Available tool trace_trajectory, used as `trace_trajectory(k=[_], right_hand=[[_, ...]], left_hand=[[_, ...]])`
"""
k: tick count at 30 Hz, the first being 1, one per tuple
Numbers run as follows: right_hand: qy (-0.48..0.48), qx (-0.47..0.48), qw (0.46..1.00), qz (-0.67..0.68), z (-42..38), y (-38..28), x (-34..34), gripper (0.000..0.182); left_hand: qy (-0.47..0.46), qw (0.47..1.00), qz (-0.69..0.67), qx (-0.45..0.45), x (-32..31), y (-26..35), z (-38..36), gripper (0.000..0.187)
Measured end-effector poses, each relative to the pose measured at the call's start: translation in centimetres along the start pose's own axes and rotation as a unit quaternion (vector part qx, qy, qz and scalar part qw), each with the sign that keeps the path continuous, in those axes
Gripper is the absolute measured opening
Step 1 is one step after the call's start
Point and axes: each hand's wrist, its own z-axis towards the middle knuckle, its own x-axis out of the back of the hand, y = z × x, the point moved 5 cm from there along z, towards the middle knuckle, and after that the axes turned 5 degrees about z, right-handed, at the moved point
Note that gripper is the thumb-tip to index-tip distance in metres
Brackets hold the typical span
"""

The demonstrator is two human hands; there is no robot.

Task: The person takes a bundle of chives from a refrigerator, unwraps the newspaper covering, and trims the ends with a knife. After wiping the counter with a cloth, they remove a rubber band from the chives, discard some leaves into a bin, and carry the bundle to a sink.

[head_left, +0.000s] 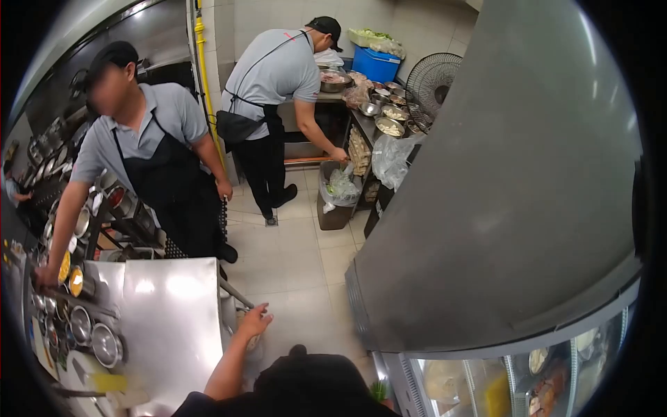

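My left hand [256, 321] is held out beside the right edge of the steel worktable [174, 306]. Its fingers are stretched apart and nothing shows in them. Just beyond it, a metal bar [236, 293] sticks out from the table's side. My right hand does not show. At my right stands a large grey metal panel [500, 187], with shelves of bagged food [445, 381] lit below it. A bit of green leaf [379, 390] shows between my body and those shelves.
One co-worker [160, 146] leans an arm over the left counter with steel bowls [106, 344]. Another co-worker [267, 90] bends over a grey bin [335, 215] at the back. A blue crate [376, 64] and a black fan [432, 80] stand behind. Tiled floor [292, 257] runs between.
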Motion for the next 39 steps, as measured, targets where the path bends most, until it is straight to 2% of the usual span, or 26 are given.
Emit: trace_trajectory(k=[1, 2, 3, 4, 5, 7, 9, 10, 11, 13, 15, 17, 19, 20, 23, 25, 27, 29, 34, 37, 39], right_hand=[[0.060, 0.013, 0.993, 0.103, -3.4, -4.9, 4.1, 0.047], [0.008, 0.093, 0.983, 0.156, -7.7, -10.4, 8.6, 0.044], [0.004, 0.096, 0.982, 0.161, -5.1, -12.3, 8.3, 0.044], [-0.034, 0.029, 0.993, 0.109, -0.1, -13.0, 7.4, 0.043], [-0.072, -0.037, 0.995, 0.055, 3.5, -13.3, 6.0, 0.042], [-0.070, -0.011, 0.994, 0.089, 5.1, -20.2, 10.3, 0.041], [-0.010, 0.044, 0.999, -0.011, 9.4, -26.4, 12.3, 0.036], [-0.020, 0.050, 0.998, -0.010, 10.7, -29.5, 13.6, 0.038], [-0.029, 0.056, 0.998, -0.007, 12.2, -32.7, 14.9, 0.039], [-0.050, 0.039, 0.998, -0.011, 15.1, -38.9, 16.5, 0.042], [-0.057, 0.056, 0.997, -0.018, 14.6, -46.0, 20.2, 0.041], [-0.060, 0.077, 0.995, -0.025, 16.0, -51.7, 22.5, 0.040], [-0.058, 0.132, 0.988, -0.054, 17.7, -56.3, 23.1, 0.038], [-0.064, 0.130, 0.988, -0.058, 18.3, -58.6, 24.1, 0.039], [-0.061, 0.173, 0.982, -0.039, 20.6, -64.8, 25.7, 0.040], [-0.065, 0.169, 0.982, -0.043, 21.9, -68.2, 26.9, 0.042], [-0.068, 0.165, 0.982, -0.055, 21.9, -70.9, 28.6, 0.043], [-0.073, 0.162, 0.982, -0.064, 21.3, -72.9, 30.2, 0.044], [-0.098, 0.151, 0.978, -0.103, 23.4, -73.1, 29.6, 0.045], [-0.098, 0.162, 0.967, -0.169, 23.0, -73.6, 30.2, 0.042], [-0.106, 0.180, 0.960, -0.184, 24.4, -75.0, 29.3, 0.042]], left_hand=[[0.000, 1.000, 0.009, 0.000, 1.4, -0.2, 1.3, 0.052], [0.076, 0.996, -0.044, -0.010, 3.6, -0.5, 2.6, 0.047], [0.151, 0.983, -0.097, -0.022, 5.5, -1.0, 3.9, 0.043], [0.236, 0.966, -0.098, -0.050, 7.4, -1.1, 4.3, 0.037], [0.282, 0.954, -0.103, -0.018, 9.0, -1.9, 4.6, 0.034], [0.428, 0.901, -0.034, -0.060, 11.9, -2.1, 3.5, 0.030], [0.502, 0.863, 0.052, 0.025, 13.1, -3.2, 2.4, 0.027], [0.499, 0.862, 0.058, 0.073, 13.1, -4.6, 2.2, 0.034], [0.498, 0.862, 0.065, 0.074, 12.4, -5.9, 1.9, 0.034], [0.532, 0.794, 0.253, 0.152, 11.3, -7.8, 1.6, 0.046], [0.489, 0.793, 0.314, 0.185, 11.5, -4.7, 2.1, 0.055], [0.541, 0.787, 0.249, 0.162, 11.7, -5.5, 2.3, 0.057], [0.556, 0.774, 0.223, 0.203, 12.0, -5.3, 2.4, 0.055], [0.560, 0.771, 0.227, 0.200, 11.9, -5.0, 2.5, 0.055], [0.540, 0.751, 0.283, 0.252, 12.5, -4.4, 2.8, 0.056], [0.471, 0.705, 0.463, 0.256, 12.2, -2.6, 3.1, 0.049], [0.487, 0.691, 0.476, 0.243, 12.1, -1.5, 3.4, 0.045], [0.480, 0.734, 0.337, 0.341, 12.3, -3.8, 3.8, 0.056], [0.483, 0.744, 0.335, 0.318, 12.7, -2.5, 4.0, 0.053], [0.485, 0.748, 0.336, 0.305, 12.1, -5.7, 3.5, 0.049], [0.493, 0.751, 0.339, 0.280, 12.1, -5.1, 3.5, 0.052]])
